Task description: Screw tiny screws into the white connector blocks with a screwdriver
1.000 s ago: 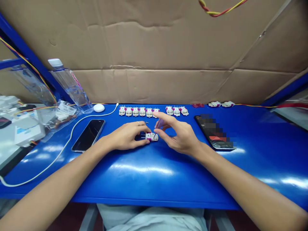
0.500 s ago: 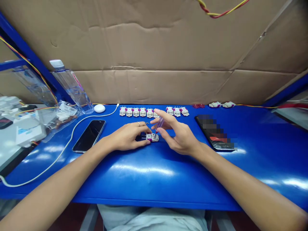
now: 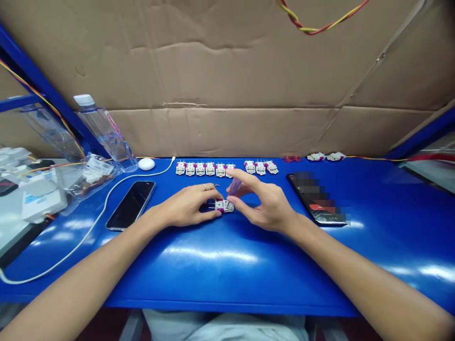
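Head view: left hand (image 3: 188,203) curled, fingertips holding a white-and-magenta module (image 3: 223,206) on the blue counter (image 3: 220,279); right hand (image 3: 265,203), half open, pinches a clear tube (image 3: 234,187), now raised higher above the module than before

view: head-worn | facing: forward, down | range: close over blue workbench (image 3: 249,270)

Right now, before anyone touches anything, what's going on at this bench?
A person is working with both bare hands at a blue bench. The left hand has its fingers against a small white-and-magenta module, while the right hand holds a small translucent purple piece just above it. A row of similar modules lies beyond, between a black smartphone and a second smartphone.
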A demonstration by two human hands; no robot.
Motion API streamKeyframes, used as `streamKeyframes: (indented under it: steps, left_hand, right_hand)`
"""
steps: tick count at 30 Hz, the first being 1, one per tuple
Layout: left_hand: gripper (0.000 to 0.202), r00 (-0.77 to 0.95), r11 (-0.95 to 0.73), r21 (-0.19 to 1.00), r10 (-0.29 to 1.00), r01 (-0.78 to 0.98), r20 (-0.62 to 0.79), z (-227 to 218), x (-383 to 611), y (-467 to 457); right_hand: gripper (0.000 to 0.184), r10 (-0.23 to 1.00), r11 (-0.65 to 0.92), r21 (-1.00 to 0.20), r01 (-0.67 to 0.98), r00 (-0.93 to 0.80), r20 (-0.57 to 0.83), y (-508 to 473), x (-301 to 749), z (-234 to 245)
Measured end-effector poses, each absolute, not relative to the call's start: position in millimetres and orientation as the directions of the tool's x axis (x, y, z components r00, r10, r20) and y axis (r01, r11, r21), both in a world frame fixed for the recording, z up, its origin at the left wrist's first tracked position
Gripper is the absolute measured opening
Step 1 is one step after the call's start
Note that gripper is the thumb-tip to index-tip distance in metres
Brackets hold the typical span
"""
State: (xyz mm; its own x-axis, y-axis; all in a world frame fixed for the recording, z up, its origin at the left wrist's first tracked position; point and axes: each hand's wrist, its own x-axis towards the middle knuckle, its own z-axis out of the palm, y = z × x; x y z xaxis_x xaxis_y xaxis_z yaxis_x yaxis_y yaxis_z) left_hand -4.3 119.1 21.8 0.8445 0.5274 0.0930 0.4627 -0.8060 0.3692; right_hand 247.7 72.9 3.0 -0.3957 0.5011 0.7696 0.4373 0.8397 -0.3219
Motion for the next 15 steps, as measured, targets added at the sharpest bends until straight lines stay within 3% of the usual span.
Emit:
streamKeyframes:
  steps: [15]
  left_hand:
    - [0.030,0.850,-0.811,0.357,0.521,0.463,0.079,21.1,-3.9,118.6]
  right_hand:
    - [0.063,0.522,0.819,-0.323,0.474,-0.382,0.763,71.2,247.8,3.7]
